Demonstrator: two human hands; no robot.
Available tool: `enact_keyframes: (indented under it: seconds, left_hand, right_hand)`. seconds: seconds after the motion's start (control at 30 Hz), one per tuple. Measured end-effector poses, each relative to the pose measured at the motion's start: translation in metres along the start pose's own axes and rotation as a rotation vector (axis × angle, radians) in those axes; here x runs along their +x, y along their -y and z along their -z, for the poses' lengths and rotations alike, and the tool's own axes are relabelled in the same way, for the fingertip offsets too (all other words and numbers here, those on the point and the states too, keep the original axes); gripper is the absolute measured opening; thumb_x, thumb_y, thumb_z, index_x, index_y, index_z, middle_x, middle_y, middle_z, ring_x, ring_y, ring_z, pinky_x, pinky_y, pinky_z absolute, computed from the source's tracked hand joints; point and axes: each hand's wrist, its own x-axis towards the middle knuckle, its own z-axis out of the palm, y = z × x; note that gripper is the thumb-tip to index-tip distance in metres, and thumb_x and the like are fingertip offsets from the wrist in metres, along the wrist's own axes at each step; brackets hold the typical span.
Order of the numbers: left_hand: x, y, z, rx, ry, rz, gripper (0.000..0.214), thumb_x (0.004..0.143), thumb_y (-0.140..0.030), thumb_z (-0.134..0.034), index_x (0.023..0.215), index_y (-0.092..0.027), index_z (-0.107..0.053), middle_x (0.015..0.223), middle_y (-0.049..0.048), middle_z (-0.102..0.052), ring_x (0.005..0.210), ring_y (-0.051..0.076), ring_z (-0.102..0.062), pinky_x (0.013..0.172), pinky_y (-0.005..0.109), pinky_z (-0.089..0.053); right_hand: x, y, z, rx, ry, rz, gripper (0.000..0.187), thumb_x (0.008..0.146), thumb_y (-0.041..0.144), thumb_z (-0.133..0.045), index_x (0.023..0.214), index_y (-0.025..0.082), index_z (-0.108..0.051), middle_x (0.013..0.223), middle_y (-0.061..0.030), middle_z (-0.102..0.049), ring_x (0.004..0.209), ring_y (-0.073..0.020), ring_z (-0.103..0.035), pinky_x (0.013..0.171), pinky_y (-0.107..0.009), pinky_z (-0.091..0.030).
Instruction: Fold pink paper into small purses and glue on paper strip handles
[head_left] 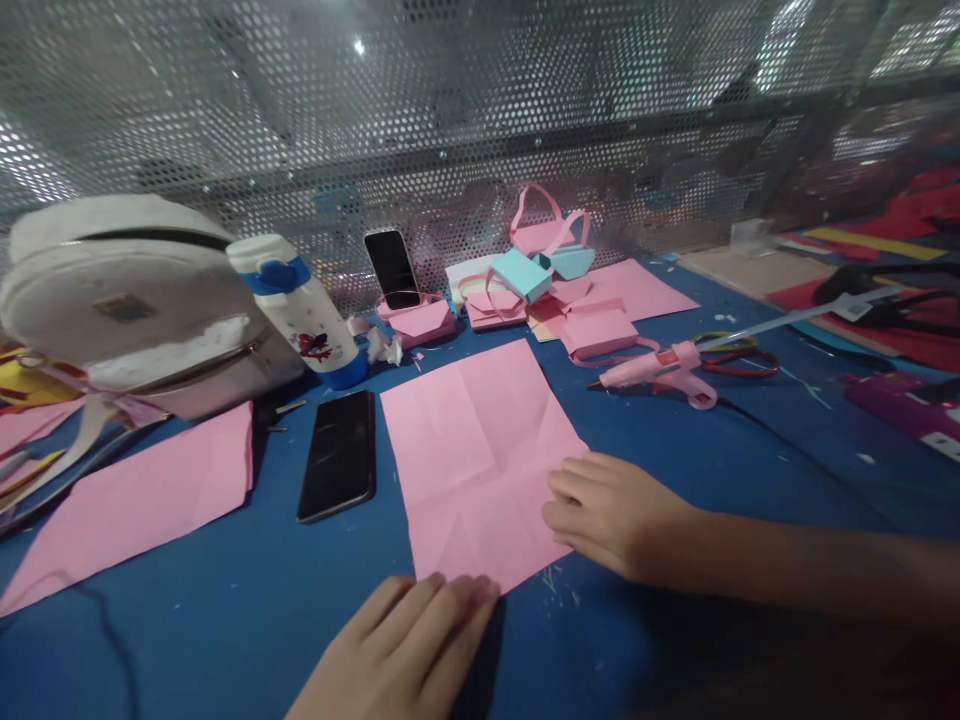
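Observation:
A creased sheet of pink paper (480, 440) lies unfolded on the blue tabletop, with fold lines crossing it. My left hand (405, 640) is at its near edge, fingers bent together over the paper's border; the thumb is mostly hidden. Over the right edge rests my right hand (615, 510), its fingers slightly bent and parted on top of the sheet. A black phone (339, 455) lies just left of the paper. Beyond the right hand, a pink glue gun (660, 370) with a clear glue stick lies on its side, its nozzle pointing left.
Small pink paper bags (420, 320) and a light-blue paper box (523, 274) stand at the back, near a propped phone (391, 268). On the left are a white bottle (300, 310), a backpack (135, 300) and folded pink paper (157, 490). A perforated metal panel (465, 110) closes the back.

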Motion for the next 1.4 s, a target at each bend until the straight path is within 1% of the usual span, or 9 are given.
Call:
enact_keyframes:
  seconds: [0.17, 0.3, 0.43, 0.57, 0.77, 0.9, 1.07, 1.2, 1.4]
  left_hand:
    - [0.030, -0.002, -0.009, -0.089, 0.116, -0.079, 0.047, 0.091, -0.007, -0.039, 0.137, -0.007, -0.048, 0.105, 0.0109, -0.066, 0.086, 0.023, -0.059, 0.075, 0.036, -0.050]
    - [0.048, 0.003, -0.001, -0.145, 0.302, -0.125, 0.060, 0.082, -0.008, -0.047, 0.142, -0.006, -0.043, 0.106, 0.0109, -0.065, 0.089, 0.025, -0.060, 0.080, 0.038, -0.051]
    - [0.059, 0.005, 0.005, -0.178, 0.438, -0.156, 0.065, 0.085, -0.010, -0.046, 0.148, -0.006, -0.034, 0.114, 0.0111, -0.064, 0.095, 0.027, -0.061, 0.087, 0.041, -0.051]
    - [0.070, 0.006, 0.003, -0.158, 0.456, -0.200, 0.062, 0.091, -0.014, -0.042, 0.150, -0.004, -0.027, 0.112, 0.0124, -0.065, 0.091, 0.029, -0.063, 0.085, 0.045, -0.051]
    - [0.093, 0.009, -0.001, -0.149, 0.492, -0.252, 0.075, 0.084, -0.013, -0.047, 0.153, -0.007, -0.019, 0.088, 0.0063, -0.068, 0.064, 0.024, -0.061, 0.067, 0.041, -0.049]
    - [0.102, 0.009, 0.000, -0.140, 0.511, -0.275, 0.079, 0.082, -0.013, -0.050, 0.153, -0.005, -0.017, 0.085, 0.0061, -0.069, 0.063, 0.024, -0.061, 0.061, 0.041, -0.047]
    - [0.110, 0.009, 0.001, -0.157, 0.537, -0.282, 0.075, 0.086, -0.016, -0.052, 0.153, -0.006, -0.020, 0.087, 0.0053, -0.069, 0.067, 0.025, -0.063, 0.060, 0.040, -0.046]
    - [0.112, 0.010, 0.004, -0.160, 0.575, -0.289, 0.081, 0.083, -0.015, -0.053, 0.154, -0.005, -0.015, 0.088, 0.0064, -0.069, 0.067, 0.026, -0.064, 0.055, 0.038, -0.043]
    - [0.118, 0.007, 0.003, -0.152, 0.536, -0.257, 0.093, 0.073, -0.014, -0.055, 0.155, -0.008, -0.011, 0.086, 0.0055, -0.068, 0.068, 0.027, -0.064, 0.048, 0.035, -0.037]
  right_hand:
    - [0.001, 0.000, 0.005, 0.002, 0.044, -0.002, 0.014, 0.097, 0.023, -0.051, 0.084, 0.019, -0.057, 0.083, -0.0022, -0.054, 0.076, -0.0184, -0.040, 0.064, -0.032, -0.022]
    - [0.001, -0.001, 0.007, 0.006, 0.072, 0.008, 0.016, 0.098, 0.025, -0.049, 0.086, 0.019, -0.057, 0.085, -0.0030, -0.055, 0.077, -0.0190, -0.041, 0.065, -0.033, -0.025]
    - [0.001, -0.002, 0.005, 0.035, 0.071, -0.011, 0.016, 0.099, 0.023, -0.045, 0.088, 0.017, -0.057, 0.087, -0.0043, -0.057, 0.078, -0.0196, -0.043, 0.068, -0.034, -0.029]
    - [-0.003, -0.006, 0.006, 0.061, 0.073, -0.064, 0.014, 0.098, 0.022, -0.046, 0.091, 0.016, -0.057, 0.089, -0.0057, -0.059, 0.079, -0.0206, -0.046, 0.070, -0.034, -0.032]
    - [-0.022, -0.018, 0.015, 0.248, 0.045, -0.208, 0.008, 0.096, 0.013, -0.050, 0.095, 0.017, -0.056, 0.093, -0.0036, -0.061, 0.082, -0.0182, -0.053, 0.074, -0.030, -0.038]
    - [-0.044, -0.020, 0.013, 0.151, -0.113, -0.136, 0.018, 0.097, 0.011, -0.049, 0.108, 0.021, -0.060, 0.100, -0.0043, -0.061, 0.090, -0.0184, -0.054, 0.078, -0.030, -0.039]
    - [-0.059, -0.013, 0.016, -0.001, -0.266, -0.028, 0.028, 0.105, 0.020, -0.039, 0.111, 0.026, -0.066, 0.090, -0.0018, -0.062, 0.078, -0.0175, -0.048, 0.073, -0.032, -0.033]
    - [-0.061, -0.010, 0.023, 0.012, -0.236, -0.043, 0.029, 0.105, 0.025, -0.038, 0.106, 0.021, -0.067, 0.084, -0.0035, -0.061, 0.075, -0.0187, -0.044, 0.071, -0.034, -0.031]
    - [-0.071, -0.012, 0.028, 0.066, -0.125, -0.159, 0.031, 0.105, 0.027, -0.036, 0.105, 0.022, -0.067, 0.084, -0.0040, -0.056, 0.075, -0.0200, -0.042, 0.068, -0.035, -0.028]
